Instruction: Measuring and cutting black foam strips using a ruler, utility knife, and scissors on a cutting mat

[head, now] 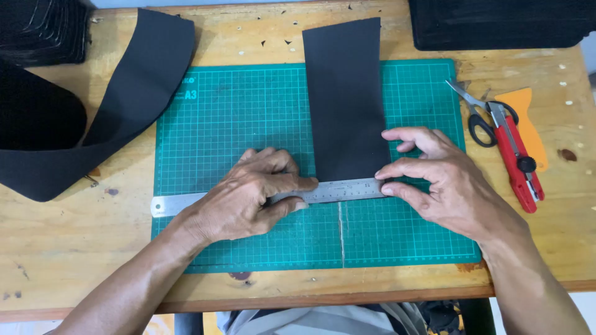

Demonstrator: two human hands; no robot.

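A black strip (343,99) of thin, soft-looking sheet lies flat on the green cutting mat (248,124). It runs straight up the mat, a bit to the right of the middle, and its top end pokes past the mat's far edge onto the wooden table (62,248). Its bottom end stops at a steel ruler (329,191).

The ruler lies across the mat from left to right, and its left tip sticks out a little past the mat's left edge. It sits right along the bottom end of the strip, square to the strip's long sides, so it looks like it is lined up with the mat's grid.

The left hand (248,195) lies on top of the ruler with bent fingers pressing down, which would keep it from sliding. The right hand (444,183) holds nothing; its thumb and first finger are close together, pinching at the ruler's right end where it meets the strip's bottom right corner. The other fingers are spread and rest by the strip's right edge.

Near the table's right edge lie scissors (478,115) and a red box cutter (518,161), partly on an orange scraper (528,121), all within easy reach. A long curved black piece (124,105) lies by the left edge. Stacks of black pieces (43,31) sit at the far left corner, and a black pile (496,25) sits at the far right corner.
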